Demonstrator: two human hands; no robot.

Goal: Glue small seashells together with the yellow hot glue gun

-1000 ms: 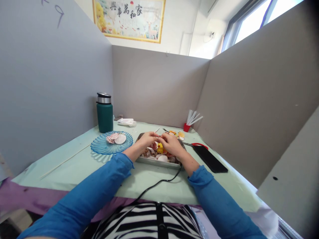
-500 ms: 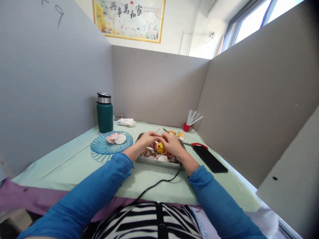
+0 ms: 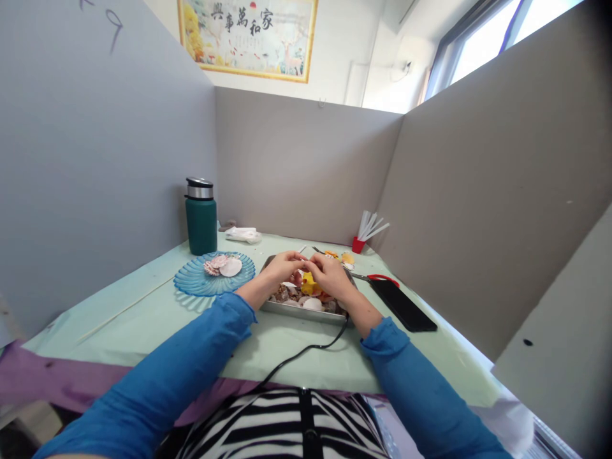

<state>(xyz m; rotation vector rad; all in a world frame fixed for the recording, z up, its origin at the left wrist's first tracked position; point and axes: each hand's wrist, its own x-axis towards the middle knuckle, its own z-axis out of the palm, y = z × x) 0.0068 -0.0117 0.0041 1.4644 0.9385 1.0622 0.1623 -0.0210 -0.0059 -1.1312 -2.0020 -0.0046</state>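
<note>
A metal tray (image 3: 300,312) heaped with seashells, one of them yellow (image 3: 308,281), sits on the pale green table in front of me. My left hand (image 3: 280,268) and my right hand (image 3: 331,275) hover over it, fingertips meeting in a pinch above the shells. Both have curled fingers closed on something small that I cannot make out. To the left lies a blue glass plate (image 3: 191,282) carrying a few pink and white shells (image 3: 224,265).
A green thermos (image 3: 201,217) stands at the back left, white tissue (image 3: 243,234) behind the plate. Red cup of white sticks (image 3: 359,241), red-handled scissors (image 3: 382,278) and a black phone (image 3: 402,305) lie right. A black cable (image 3: 296,354) runs toward me. Grey partitions enclose three sides.
Both hands stay pinched together over the tray; the right hand has shifted very slightly, showing more of the yellow shell. Nothing else moved.
</note>
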